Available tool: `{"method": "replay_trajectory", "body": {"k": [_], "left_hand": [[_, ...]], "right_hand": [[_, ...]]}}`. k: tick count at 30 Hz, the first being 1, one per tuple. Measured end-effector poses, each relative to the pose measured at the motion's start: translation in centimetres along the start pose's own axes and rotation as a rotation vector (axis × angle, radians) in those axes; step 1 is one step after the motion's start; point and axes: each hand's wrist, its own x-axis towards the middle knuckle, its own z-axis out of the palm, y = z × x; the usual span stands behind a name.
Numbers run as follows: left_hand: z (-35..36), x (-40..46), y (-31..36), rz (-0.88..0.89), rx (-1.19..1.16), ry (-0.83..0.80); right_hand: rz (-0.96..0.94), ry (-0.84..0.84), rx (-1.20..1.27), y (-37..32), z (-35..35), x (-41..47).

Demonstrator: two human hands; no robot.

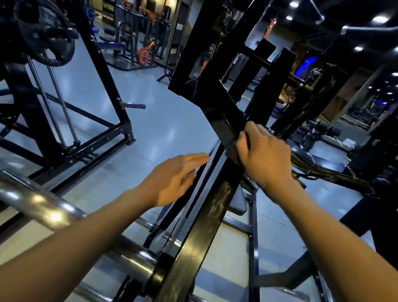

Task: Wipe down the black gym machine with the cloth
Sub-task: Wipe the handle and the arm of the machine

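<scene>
Right hand (261, 153) grip: fingers curled over the edge of the sloping black beam (212, 214) of the black gym machine (226, 64), pressing a dark wad there that is probably the cloth (232, 146). It is dark on dark and mostly hidden under the fingers, so not certain. Left hand (174, 178) holds nothing; fingers straight and together, palm turned toward the beam, fingertips just beside its left edge, maybe touching a thin bar alongside, can't tell.

Step, as judged: mid-wipe on the beam's upper section, near where it meets the upright frame. The beam's lower part shows streaky sheen. Most of the machine looks not yet covered.

Next move likely calls for sliding the right hand along the beam with steady pressure while keeping the cloth bunched under the fingers; the left could brace the frame.

Pose: both forearms bare, reaching forward and up from the bottom corners, right wrist bent over the beam. Chrome plate sleeve (34, 200) sticks out lower left. Glossy floor (166, 124) below.
</scene>
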Motion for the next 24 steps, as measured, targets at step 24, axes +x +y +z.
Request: {"method": "replay_trajectory", "body": {"k": [24], "left_hand": [[2.0, -2.3, 0.7, -0.061, -0.099, -0.095]], "right_hand": [[0.044, -0.137, 0.162, -5.1, -1.2, -6.4]]}}
